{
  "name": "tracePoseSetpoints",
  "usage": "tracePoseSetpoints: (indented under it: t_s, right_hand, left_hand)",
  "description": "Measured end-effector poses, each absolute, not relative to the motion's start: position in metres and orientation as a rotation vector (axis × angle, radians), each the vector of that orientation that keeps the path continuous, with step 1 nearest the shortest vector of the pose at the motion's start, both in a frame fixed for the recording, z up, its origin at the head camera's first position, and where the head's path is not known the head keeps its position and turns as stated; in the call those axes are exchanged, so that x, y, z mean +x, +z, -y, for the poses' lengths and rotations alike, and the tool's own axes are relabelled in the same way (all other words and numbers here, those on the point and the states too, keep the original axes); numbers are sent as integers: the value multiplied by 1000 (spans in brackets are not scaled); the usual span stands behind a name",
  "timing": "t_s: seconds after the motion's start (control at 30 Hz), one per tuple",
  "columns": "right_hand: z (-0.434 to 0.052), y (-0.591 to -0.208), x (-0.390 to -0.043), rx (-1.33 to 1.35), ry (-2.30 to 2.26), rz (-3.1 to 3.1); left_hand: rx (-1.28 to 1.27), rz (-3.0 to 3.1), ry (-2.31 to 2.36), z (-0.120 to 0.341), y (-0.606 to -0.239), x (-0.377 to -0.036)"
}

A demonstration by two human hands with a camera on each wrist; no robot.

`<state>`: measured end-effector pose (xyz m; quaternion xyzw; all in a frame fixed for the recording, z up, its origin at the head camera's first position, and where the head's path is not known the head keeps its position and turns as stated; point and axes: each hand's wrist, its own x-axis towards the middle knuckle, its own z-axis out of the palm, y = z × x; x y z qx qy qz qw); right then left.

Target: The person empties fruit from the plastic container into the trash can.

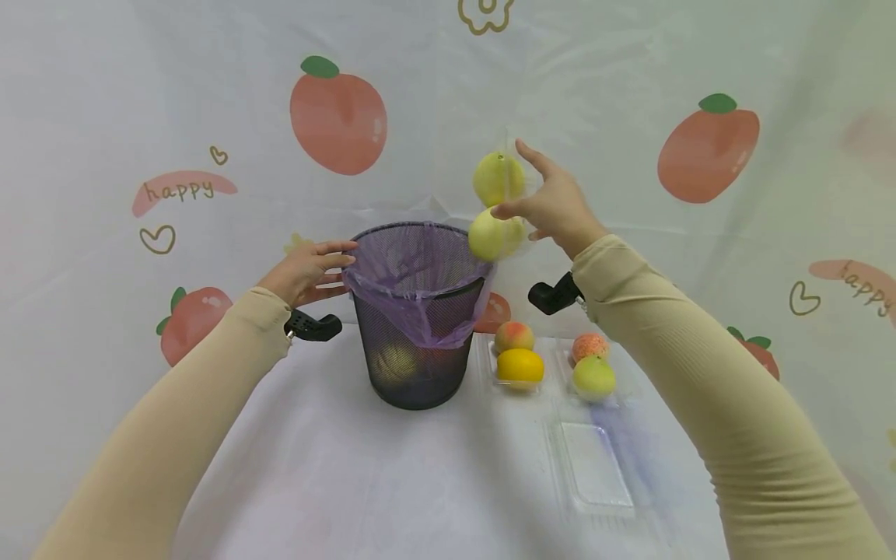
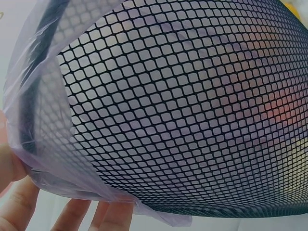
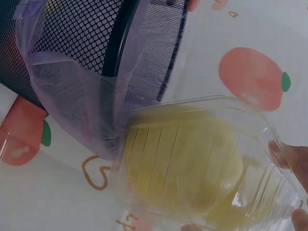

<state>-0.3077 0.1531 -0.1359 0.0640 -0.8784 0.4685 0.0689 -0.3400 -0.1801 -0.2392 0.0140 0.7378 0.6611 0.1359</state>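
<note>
My right hand (image 1: 556,202) grips a clear plastic tray (image 3: 211,103) by its edge, beside and above the right rim of a black mesh bin (image 1: 413,389). The tray is tipped on its side toward the bin. Two yellow-green fruits are in it, an upper fruit (image 1: 498,179) and a lower fruit (image 1: 486,235) by the rim. A purple bag (image 1: 427,319) lines the bin and folds over its rim. With fairly straight fingers, my left hand (image 1: 304,272) touches the bagged rim on the left. Through the mesh, yellowish and reddish shapes show low in the bin.
Right of the bin, one clear tray holds a peach (image 1: 514,337) and a yellow fruit (image 1: 520,367). Another holds a pinkish-orange fruit (image 1: 590,348) and a green fruit (image 1: 593,379). A bare clear tray (image 1: 598,467) lies nearer. Behind hangs a fruit-print cloth (image 1: 595,78).
</note>
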Motion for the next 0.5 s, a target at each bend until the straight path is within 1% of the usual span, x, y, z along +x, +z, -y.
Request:
tracePoseSetpoints:
  t_s: [0.5]
  right_hand:
    - [-139,-135,-312,179,1056,2703]
  left_hand:
    - [29,-2138,1916,180,-239,-340]
